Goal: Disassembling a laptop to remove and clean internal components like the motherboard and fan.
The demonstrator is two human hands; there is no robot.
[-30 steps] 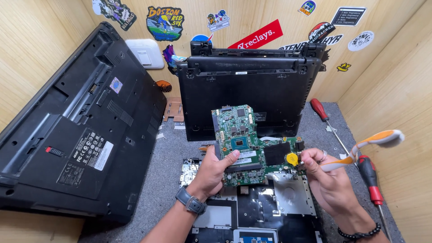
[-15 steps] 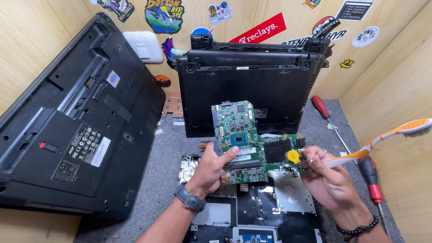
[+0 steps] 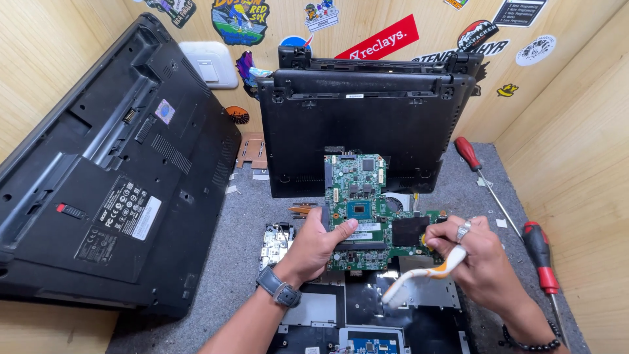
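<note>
Both hands [image 3: 314,246] hold green circuit board [image 3: 357,196] between them

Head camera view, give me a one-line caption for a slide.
Left hand holds a green circuit board above an opened laptop; right hand grips an orange-and-white toothbrush.

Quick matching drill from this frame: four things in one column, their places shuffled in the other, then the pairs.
Things:
1. green circuit board
2. white-and-orange toothbrush
3. two red-handled screwdrivers
4. big black laptop

Places:
A. propped against the left wooden wall, underside showing
B. gripped in the right hand, bristle end pointing down-left
C. held up at its lower left by the left hand
D. lying on the grey mat along the right wall

Pairs: 1-C, 2-B, 3-D, 4-A
</note>
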